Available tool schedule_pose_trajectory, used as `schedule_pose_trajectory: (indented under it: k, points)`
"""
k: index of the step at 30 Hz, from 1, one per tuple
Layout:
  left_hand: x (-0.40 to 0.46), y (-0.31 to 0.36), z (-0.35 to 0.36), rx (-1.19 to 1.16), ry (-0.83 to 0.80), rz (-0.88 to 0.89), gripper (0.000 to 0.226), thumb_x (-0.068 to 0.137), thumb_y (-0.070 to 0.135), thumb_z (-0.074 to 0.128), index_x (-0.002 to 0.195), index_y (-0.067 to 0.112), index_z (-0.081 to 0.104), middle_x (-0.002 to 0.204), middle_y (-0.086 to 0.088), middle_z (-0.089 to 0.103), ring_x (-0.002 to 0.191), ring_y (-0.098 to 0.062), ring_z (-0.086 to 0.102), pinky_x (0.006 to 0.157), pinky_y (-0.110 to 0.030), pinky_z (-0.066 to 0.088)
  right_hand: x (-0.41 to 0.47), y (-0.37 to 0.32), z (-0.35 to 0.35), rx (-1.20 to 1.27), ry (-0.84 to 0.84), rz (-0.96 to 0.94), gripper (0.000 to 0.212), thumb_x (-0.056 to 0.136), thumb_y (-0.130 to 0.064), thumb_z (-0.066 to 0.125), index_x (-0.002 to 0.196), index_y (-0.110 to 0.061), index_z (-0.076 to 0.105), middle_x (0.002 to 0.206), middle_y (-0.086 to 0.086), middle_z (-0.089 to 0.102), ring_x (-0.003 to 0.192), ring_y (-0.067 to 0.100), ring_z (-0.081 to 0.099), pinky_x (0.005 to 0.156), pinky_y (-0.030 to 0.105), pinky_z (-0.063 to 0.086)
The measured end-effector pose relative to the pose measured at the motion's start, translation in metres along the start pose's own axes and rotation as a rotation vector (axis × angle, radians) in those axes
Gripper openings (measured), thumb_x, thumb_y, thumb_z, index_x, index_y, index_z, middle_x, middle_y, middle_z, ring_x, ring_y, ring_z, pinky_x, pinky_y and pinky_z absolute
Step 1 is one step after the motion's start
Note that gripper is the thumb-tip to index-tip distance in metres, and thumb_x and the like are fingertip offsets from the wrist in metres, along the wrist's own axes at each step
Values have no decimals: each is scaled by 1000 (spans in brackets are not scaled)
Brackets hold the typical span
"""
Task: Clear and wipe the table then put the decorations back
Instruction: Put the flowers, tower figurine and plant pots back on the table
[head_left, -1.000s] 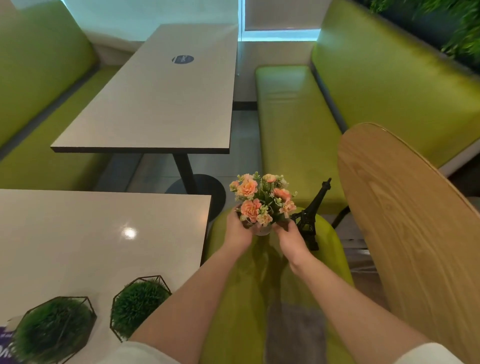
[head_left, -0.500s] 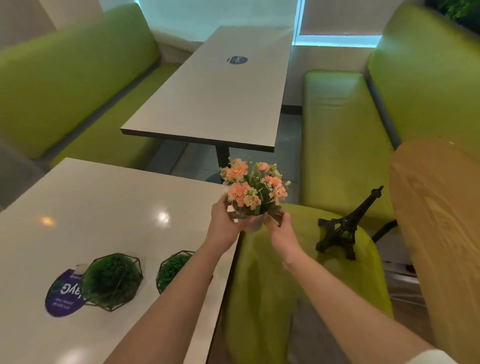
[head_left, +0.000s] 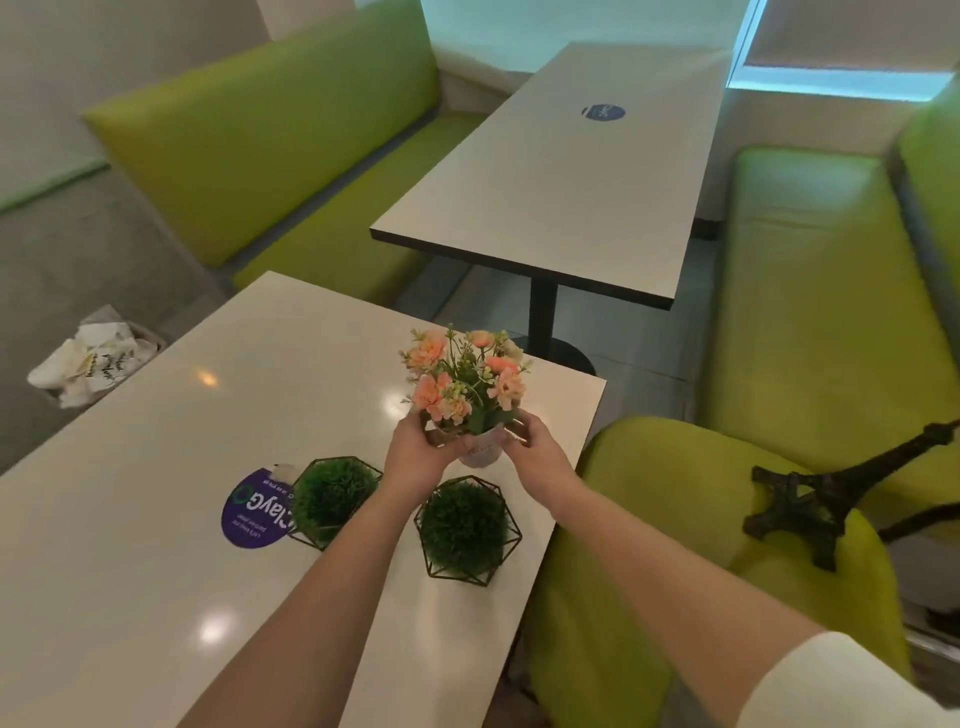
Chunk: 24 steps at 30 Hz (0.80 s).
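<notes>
Both hands hold the flower pot (head_left: 480, 451) over the tabletop (head_left: 156, 467), near its far right corner. The left hand (head_left: 415, 457) wraps the pot's left side; the right hand (head_left: 540, 452) pinches its right side with curled fingers. Whether the pot's base touches the surface cannot be told.

Two green moss balls in wire frames stand nearer the viewer: one (head_left: 332, 499) beside a purple sticker (head_left: 254, 514), the other (head_left: 465, 527) close to the right edge. The black tower model (head_left: 831, 499) sits on the green chair (head_left: 675, 493), not yet returned.

Risks, as judged: the pot is top-heavy with blooms and could tip if released off level. Set too close to the right edge, it could be knocked off. The forearms pass just over the moss balls and could displace them on withdrawal.
</notes>
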<state>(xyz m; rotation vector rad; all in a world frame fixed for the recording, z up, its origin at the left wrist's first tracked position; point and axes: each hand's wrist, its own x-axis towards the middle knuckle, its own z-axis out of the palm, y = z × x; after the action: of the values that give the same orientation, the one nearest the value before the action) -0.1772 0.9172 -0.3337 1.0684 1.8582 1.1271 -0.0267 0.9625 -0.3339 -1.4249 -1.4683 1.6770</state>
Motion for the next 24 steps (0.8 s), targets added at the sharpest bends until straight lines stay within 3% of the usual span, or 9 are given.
schedule_pose_trajectory:
  k: [4, 10, 14, 16, 19, 22, 24]
  points:
    - [1, -15, -15, -3, 47, -51, 44, 77, 11, 81, 110, 24, 54, 99, 9, 64, 90, -9, 60, 57, -4, 43, 9, 2, 22, -64, -78, 32, 48, 103, -29, 46, 149, -24, 32, 149, -4, 42, 136, 18, 40, 101, 27, 35]
    - [1, -29, -19, 21, 45, -73, 45, 75, 10, 82, 106, 25, 55, 97, 11, 63, 89, -8, 60, 61, -2, 39, 16, 11, 34, -128, -98, 63, 51, 103, -34, 43, 151, -26, 28, 153, -1, 38, 139, 21, 37, 110, 35, 34]
    - [1, -31, -12, 41, 80, -76, 45, 71, 17, 86, 108, 20, 61, 99, 9, 67, 95, -14, 62, 68, -13, 43, 16, 18, 31, -122, -92, 72, 55, 101, -35, 47, 151, -26, 27, 153, -2, 38, 139, 23, 38, 111, 35, 32]
    - [0, -32, -9, 70, 112, -73, 56, 66, 27, 89, 115, 16, 65, 104, 5, 70, 97, -16, 64, 73, -21, 48, 14, 22, 29, -129, -92, 79, 57, 101, -36, 48, 152, -26, 26, 153, -2, 39, 138, 23, 38, 111, 35, 32]
    - [-8, -29, -5, 92, 164, -84, 62, 61, 38, 90, 115, 20, 65, 103, 7, 71, 95, -16, 66, 79, -33, 54, 9, 25, 24, -111, -90, 64, 60, 99, -35, 52, 153, -25, 26, 153, -3, 38, 140, 22, 36, 111, 34, 31]
    - [-18, -25, -1, 146, 233, -105, 60, 63, 45, 87, 114, 23, 64, 100, 9, 66, 93, -16, 61, 82, -37, 54, 2, 29, 11, -105, -50, 35, 57, 101, -27, 51, 152, -22, 27, 154, -2, 37, 140, 20, 36, 112, 32, 30]
    - [-24, -24, 3, 245, 297, -152, 60, 69, 49, 81, 119, 22, 62, 109, 1, 65, 105, -24, 59, 88, -43, 53, -4, 33, -3, -111, 7, 37, 52, 101, -25, 49, 150, -19, 32, 150, -1, 41, 136, 19, 40, 108, 31, 33]
